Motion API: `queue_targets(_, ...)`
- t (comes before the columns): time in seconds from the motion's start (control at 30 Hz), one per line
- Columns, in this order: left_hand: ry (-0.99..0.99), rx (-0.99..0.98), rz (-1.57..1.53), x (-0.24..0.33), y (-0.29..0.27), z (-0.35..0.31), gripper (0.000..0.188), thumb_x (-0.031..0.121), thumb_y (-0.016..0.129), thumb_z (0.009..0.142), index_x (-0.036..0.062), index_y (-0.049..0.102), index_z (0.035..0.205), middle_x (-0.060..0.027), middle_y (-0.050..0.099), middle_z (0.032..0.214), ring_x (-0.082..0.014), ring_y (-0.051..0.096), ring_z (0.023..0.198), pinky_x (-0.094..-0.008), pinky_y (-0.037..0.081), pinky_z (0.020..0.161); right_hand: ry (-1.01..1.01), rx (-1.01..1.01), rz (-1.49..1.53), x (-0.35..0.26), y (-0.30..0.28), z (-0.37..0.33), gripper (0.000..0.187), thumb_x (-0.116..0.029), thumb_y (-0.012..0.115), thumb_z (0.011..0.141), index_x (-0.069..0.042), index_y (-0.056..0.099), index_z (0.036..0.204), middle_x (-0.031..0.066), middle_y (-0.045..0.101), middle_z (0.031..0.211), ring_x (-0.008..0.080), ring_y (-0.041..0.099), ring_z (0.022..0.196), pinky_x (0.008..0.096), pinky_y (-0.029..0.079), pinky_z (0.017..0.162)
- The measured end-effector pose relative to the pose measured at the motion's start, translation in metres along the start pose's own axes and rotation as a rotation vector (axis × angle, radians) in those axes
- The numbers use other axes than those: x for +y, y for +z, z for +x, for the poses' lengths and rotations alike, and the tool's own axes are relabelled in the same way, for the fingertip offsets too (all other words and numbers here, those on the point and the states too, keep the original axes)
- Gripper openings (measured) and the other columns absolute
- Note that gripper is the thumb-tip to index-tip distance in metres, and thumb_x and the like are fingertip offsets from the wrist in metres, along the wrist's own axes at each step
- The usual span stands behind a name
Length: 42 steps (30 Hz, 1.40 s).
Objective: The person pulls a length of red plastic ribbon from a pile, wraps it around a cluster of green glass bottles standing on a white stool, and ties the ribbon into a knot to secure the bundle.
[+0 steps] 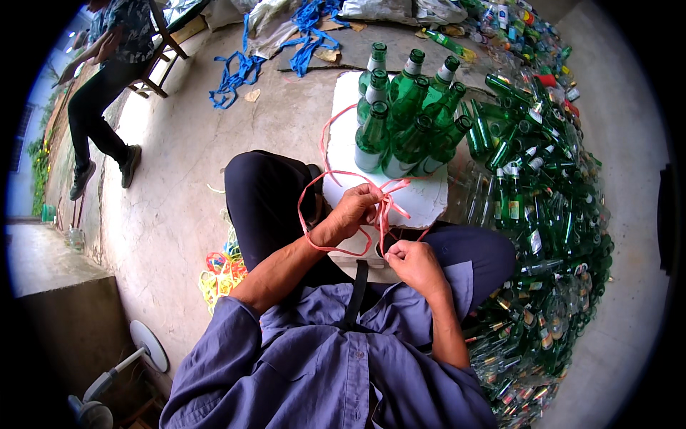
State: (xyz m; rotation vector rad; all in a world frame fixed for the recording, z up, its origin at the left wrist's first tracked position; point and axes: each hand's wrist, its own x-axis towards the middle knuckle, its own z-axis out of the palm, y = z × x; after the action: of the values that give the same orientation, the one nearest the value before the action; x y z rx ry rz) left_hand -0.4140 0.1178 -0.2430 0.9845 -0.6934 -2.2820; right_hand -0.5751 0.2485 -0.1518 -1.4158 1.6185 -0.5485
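Left hand (356,209)'s grip is pinching red twine (386,208) at its tangle; right hand (417,267)'s is pinching 1 strand, near the white block (427,196)'s front edge. Risk: slack loop snagging, or hard tug tipping green bottles (409,107).

Worn on the head, a wide fisheye camera looks steeply down over the wearer's purple shirt (300,357) at the left hand (354,211) and right hand (418,267), close by (the floor (193,164) spreads beyond).

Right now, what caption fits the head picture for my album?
Left hand and right hand hold pink string near green bottles.
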Motion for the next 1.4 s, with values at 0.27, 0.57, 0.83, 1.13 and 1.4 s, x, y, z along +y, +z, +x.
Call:
queue_targets(0.27, -0.016, 0.008, -0.094, 0.003, 0.005, -0.001, 0.015, 0.019, 0.067, 0.093, 0.0054, 0.061, 0.092, -0.0049, 0.066, 0.080, -0.0096, 0.044, 0.043, -0.0243, 0.029, 0.039, -0.009, 0.226, 0.111, 0.030, -0.001, 0.008, 0.023, -0.004, 0.068, 0.086, 0.007, 0.067, 0.106, 0.0106, 0.073, 0.086, 0.0113, 0.064, 0.066, 0.0256, 0.052, 0.062)
queue_targets(0.57, -0.010, -0.023, -0.068, -0.001, 0.002, -0.001, 0.014, 0.019, 0.070, 0.092, 0.0079, 0.061, 0.093, -0.0039, 0.066, 0.086, -0.0087, 0.044, 0.047, -0.0224, 0.032, 0.040, -0.040, 0.257, 0.296, 0.029, 0.002, 0.026, 0.020, -0.005, 0.065, 0.089, 0.007, 0.070, 0.104, 0.0057, 0.069, 0.076, 0.0083, 0.060, 0.064, 0.0231, 0.048, 0.059)
queue_targets(0.83, -0.011, -0.009, 0.095, 0.001, 0.009, -0.005, 0.013, 0.018, 0.070, 0.092, 0.0076, 0.064, 0.096, 0.0018, 0.056, 0.071, -0.0060, 0.038, 0.048, -0.0229, 0.024, 0.043, 0.085, 0.215, 0.636, 0.021, 0.007, 0.035, 0.018, -0.013, 0.065, 0.094, 0.002, 0.073, 0.099, -0.0011, 0.062, 0.070, 0.0017, 0.049, 0.057, 0.0187, 0.038, 0.052)
queue_targets(1.13, -0.064, -0.084, 0.163, -0.001, 0.014, -0.009, 0.021, 0.004, 0.065, 0.087, 0.0009, 0.064, 0.108, 0.0005, 0.059, 0.073, -0.0064, 0.041, 0.052, -0.0220, 0.028, 0.047, 0.189, 0.346, 0.892, 0.028, 0.014, 0.044, 0.018, -0.012, 0.062, 0.095, 0.004, 0.069, 0.093, -0.0005, 0.058, 0.068, 0.0026, 0.045, 0.051, 0.0169, 0.031, 0.044)
queue_targets(1.4, -0.109, -0.142, 0.131, 0.001, 0.015, -0.010, 0.020, 0.000, 0.060, 0.082, 0.0029, 0.064, 0.102, -0.0011, 0.062, 0.074, -0.0065, 0.045, 0.053, -0.0218, 0.027, 0.047, 0.184, 0.307, 0.931, 0.029, 0.009, 0.041, 0.016, -0.010, 0.063, 0.093, 0.004, 0.069, 0.091, 0.0003, 0.060, 0.070, 0.0044, 0.049, 0.056, 0.0191, 0.035, 0.047)
